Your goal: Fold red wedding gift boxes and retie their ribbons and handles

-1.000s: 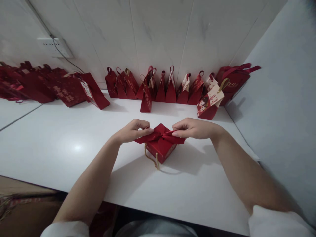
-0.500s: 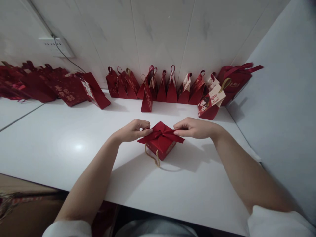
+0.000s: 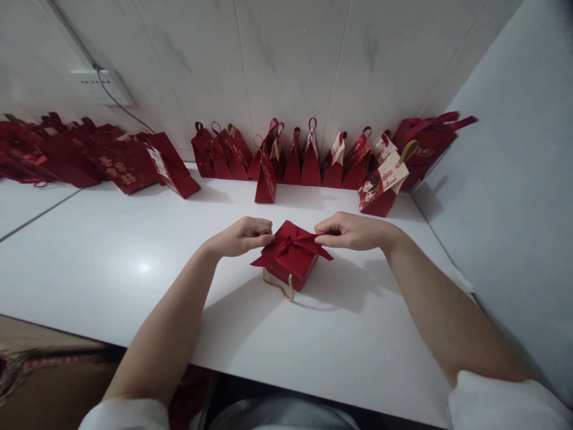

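A small red gift box (image 3: 293, 266) sits on the white table in front of me. Across its top lies a red ribbon (image 3: 293, 242) tied in a bow, with two slanted tails spreading left and right. My left hand (image 3: 246, 236) pinches the left loop between thumb and fingers. On the other side my right hand (image 3: 347, 232) pinches the right loop the same way. A twisted gold cord handle (image 3: 278, 290) hangs from the box's near left side onto the table.
Several small red gift boxes (image 3: 311, 167) with ribbon loops stand along the tiled wall. Larger red bags (image 3: 120, 161) crowd the far left, and a red bag (image 3: 421, 143) stands in the right corner. A cardboard box (image 3: 54, 370) is below the table's left edge.
The gift box has turned slightly between my hands, its near corner and cord shifting right. The bow looks tighter, its loops narrower. Both hands have barely moved.
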